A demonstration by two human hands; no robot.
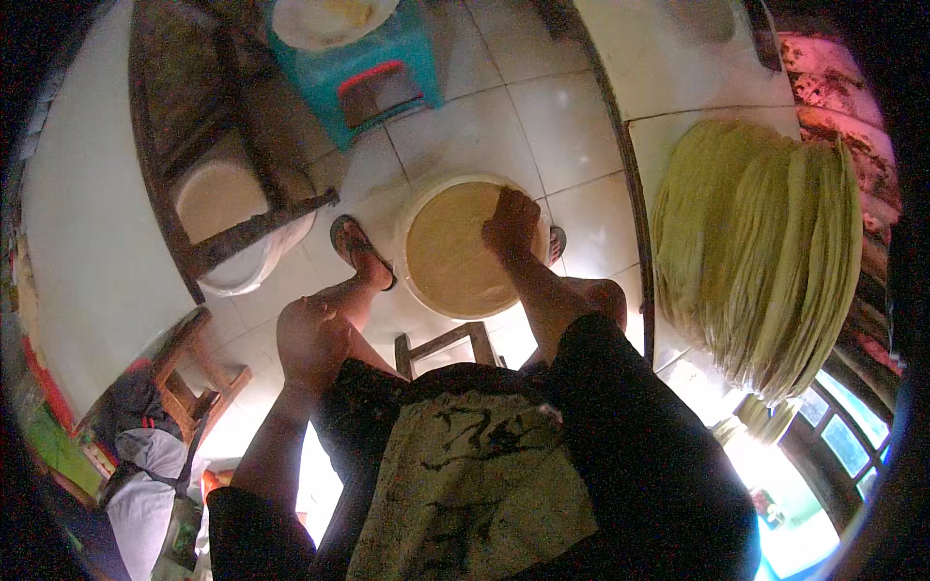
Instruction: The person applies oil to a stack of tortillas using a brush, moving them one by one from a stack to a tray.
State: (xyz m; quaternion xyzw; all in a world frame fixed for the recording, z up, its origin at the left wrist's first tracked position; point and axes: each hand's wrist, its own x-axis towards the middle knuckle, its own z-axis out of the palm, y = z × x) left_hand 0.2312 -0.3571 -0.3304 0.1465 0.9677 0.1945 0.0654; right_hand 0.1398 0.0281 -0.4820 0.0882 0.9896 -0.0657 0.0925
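A round, pale-rimmed basin (404, 287) stands on the tiled floor between my feet. Tan, fine-looking material (458, 250) fills it with a nearly flat surface. My right hand (512, 224) is over the right side of the basin, fingers curled in. Whether it touches the material or holds some is hidden by the hand itself. On my left knee rests my left hand (314, 338), with no object seen in it; its fingers are hard to make out.
A teal plastic stool (309, 87) bearing a pale bowl (330, 29) stands ahead. At left are a dark wooden frame (163, 247), another tan-filled container (221, 192) and a wooden chair (192, 385). Long yellowish strands (755, 269) hang in a bundle at right. A wooden stool (443, 341) shows below me.
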